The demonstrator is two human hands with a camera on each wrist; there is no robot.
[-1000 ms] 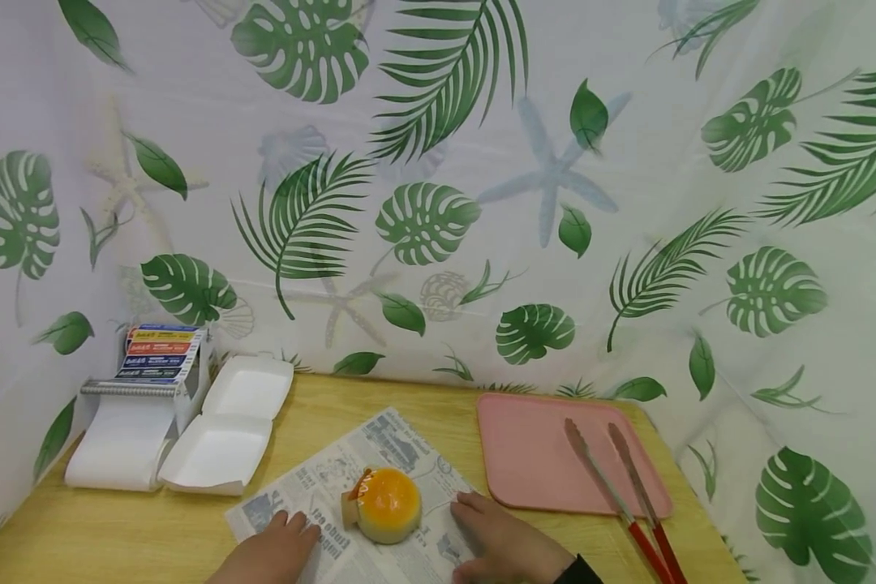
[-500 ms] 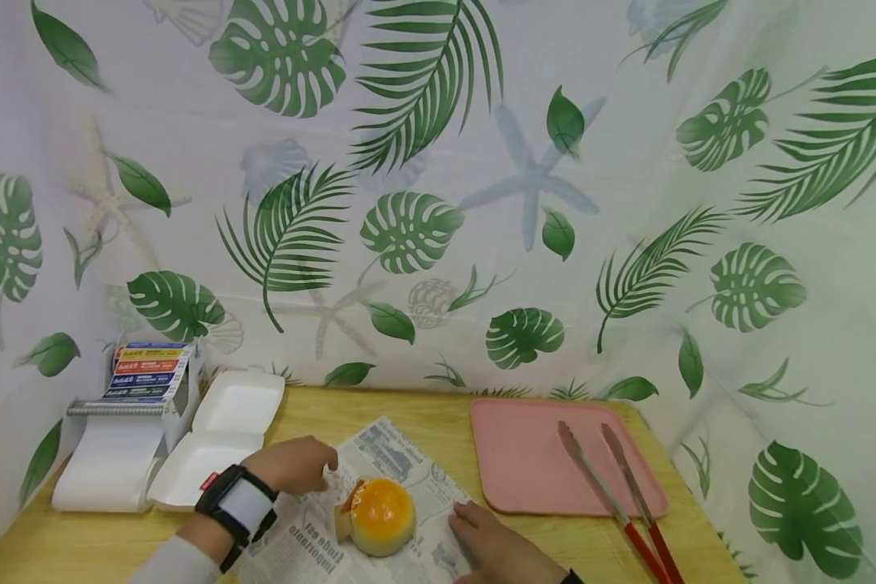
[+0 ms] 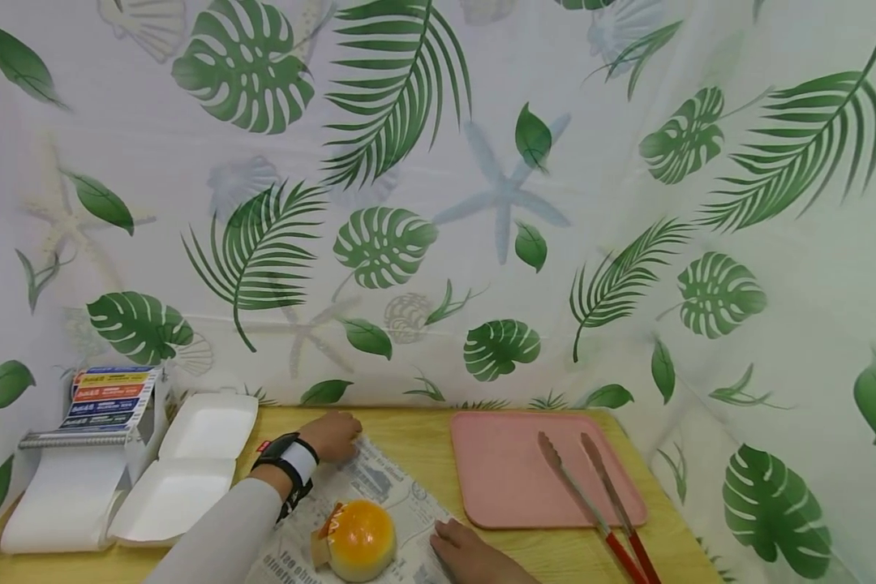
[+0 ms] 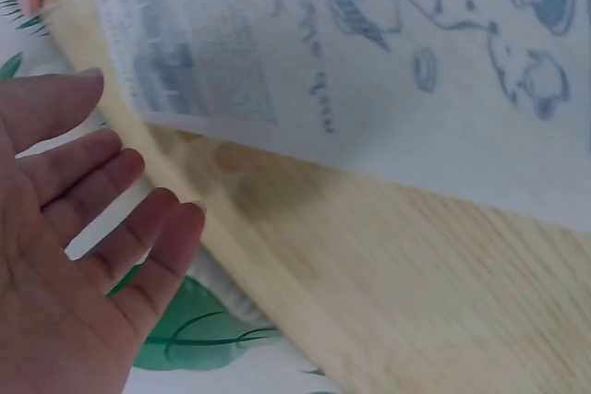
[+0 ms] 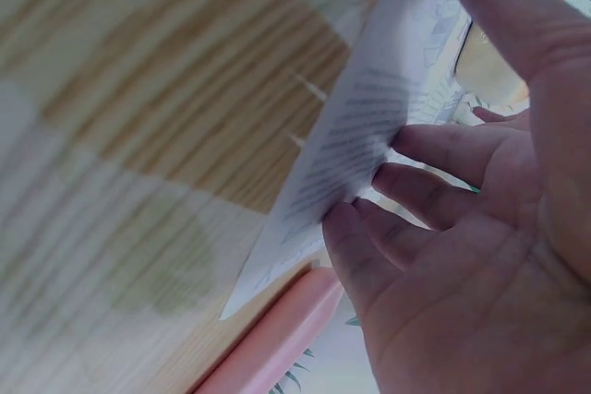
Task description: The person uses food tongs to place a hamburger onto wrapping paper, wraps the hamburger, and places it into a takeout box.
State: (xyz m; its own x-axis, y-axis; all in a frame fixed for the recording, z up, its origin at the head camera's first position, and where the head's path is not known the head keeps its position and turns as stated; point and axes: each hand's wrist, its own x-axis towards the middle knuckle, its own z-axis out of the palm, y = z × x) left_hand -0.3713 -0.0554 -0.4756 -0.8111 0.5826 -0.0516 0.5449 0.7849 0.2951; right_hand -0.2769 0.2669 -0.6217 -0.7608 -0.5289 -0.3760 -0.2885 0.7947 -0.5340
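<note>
A round bun (image 3: 362, 539) with a glossy orange top sits on newsprint-patterned wrapping paper (image 3: 414, 519) in the head view, a tan piece (image 3: 319, 550) against its left side. My left hand (image 3: 333, 436) reaches over the far corner of the paper. The left wrist view shows its loosely bent fingers (image 4: 152, 246) beside the paper's edge, holding nothing. At the paper's right edge is my right hand (image 3: 470, 554). In the right wrist view its extended fingertips (image 5: 340, 219) touch the sheet, which stands slightly raised from the wooden table.
A pink tray (image 3: 489, 487) lies at the right, with red-handled tongs (image 3: 591, 499) resting across it. On the left stand an open white foam box (image 3: 178, 491) and a roll dispenser (image 3: 80, 478). Behind the wooden table (image 3: 292, 418) hangs a leaf-print curtain (image 3: 409, 349).
My left hand has moved from the near left of the paper up to its far corner. The right hand stays at the right edge. The whole head view has shifted slightly.
</note>
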